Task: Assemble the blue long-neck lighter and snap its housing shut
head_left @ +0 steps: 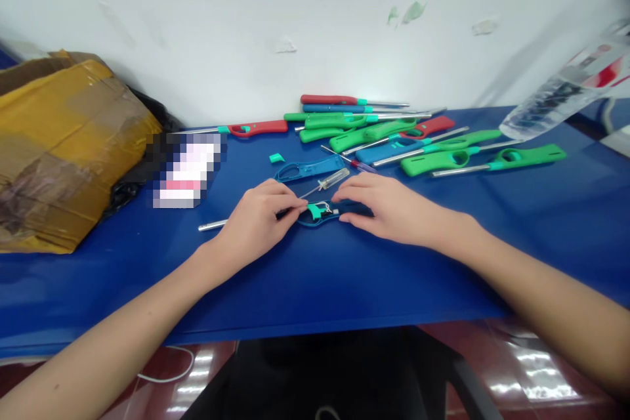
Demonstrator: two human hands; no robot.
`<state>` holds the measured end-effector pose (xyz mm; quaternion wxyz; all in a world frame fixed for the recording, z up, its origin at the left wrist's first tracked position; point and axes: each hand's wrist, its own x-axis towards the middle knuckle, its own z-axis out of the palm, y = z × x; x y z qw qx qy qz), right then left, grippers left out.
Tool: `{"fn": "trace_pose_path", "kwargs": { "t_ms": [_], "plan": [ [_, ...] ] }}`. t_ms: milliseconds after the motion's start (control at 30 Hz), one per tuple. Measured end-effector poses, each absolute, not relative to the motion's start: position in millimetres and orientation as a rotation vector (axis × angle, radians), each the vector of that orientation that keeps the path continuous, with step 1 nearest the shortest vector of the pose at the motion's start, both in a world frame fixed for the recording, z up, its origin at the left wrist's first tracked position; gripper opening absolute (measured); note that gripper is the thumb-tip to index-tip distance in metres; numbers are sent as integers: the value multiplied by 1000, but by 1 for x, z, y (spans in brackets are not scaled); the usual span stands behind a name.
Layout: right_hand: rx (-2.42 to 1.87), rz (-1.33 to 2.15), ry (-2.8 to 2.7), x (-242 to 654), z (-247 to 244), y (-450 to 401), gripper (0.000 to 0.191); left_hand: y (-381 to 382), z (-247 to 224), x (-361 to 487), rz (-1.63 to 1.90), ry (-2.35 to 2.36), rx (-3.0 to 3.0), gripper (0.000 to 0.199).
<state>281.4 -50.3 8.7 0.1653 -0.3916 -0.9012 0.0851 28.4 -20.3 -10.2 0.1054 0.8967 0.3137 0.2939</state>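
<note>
Blue plastic open lighter body (315,218), teal trigger (315,211) inside, left fingers (298,203) clamped on it, right fingers (339,209) apart

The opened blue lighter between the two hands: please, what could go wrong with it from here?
The small inner parts sit exposed in the open handle, so a tilt or slip by the left hand or right hand might spill them.

The clear-handled tool lies very close, its thin shaft toward the left fingers; it could get knocked or poke them.

The loose teal piece is small and might be brushed away.
</note>
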Motion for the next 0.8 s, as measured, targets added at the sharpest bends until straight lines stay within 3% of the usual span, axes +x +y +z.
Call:
{"fn": "trace_pose_path", "kwargs": {
  "t_ms": [367, 800],
  "plan": [
    [-1087, 219, -2565, 283, 7, -50, 24, -16, 2, 20, 744, 846, 2615, 18],
    [-1081, 204, -2565, 281, 5, -51, 25, -16, 4, 27, 600, 1170, 2474, 15]
  ]
}}
